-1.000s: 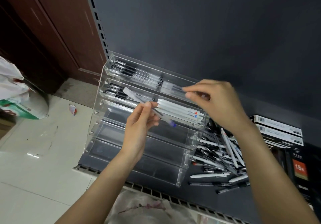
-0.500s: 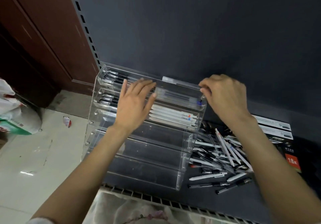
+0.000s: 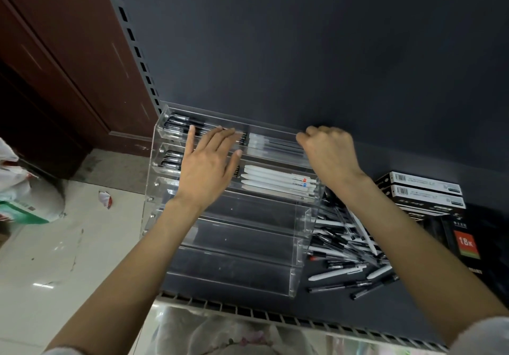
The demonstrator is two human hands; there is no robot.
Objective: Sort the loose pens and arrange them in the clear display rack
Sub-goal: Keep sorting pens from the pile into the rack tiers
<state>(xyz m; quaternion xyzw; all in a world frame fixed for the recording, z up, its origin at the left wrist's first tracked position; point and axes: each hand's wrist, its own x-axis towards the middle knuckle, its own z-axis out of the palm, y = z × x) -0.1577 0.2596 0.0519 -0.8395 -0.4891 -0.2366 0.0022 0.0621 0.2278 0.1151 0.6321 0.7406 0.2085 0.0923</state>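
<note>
Your left hand (image 3: 205,174) lies flat, fingers spread and straight, over the top two tiers of the rack (image 3: 234,230). Your right hand (image 3: 329,152) curls its fingers at the top tier's right end; whether it pinches anything, cannot tell. Rack: clear hard acrylic, five stepped trays, lower three bare. Four smooth white pens (image 3: 278,180) lie in tier two. Loose pens (image 3: 347,250), slim, black and white, are heaped just right of the rack; count unreadable.

A dark box (image 3: 465,240) at the right carries a red label reading "18K". Two white boxes (image 3: 424,189) behind it bear barcodes and fine print too small to read. White pens (image 3: 275,180) in the rack (image 3: 237,247) show small red and blue marks, perhaps labels.
</note>
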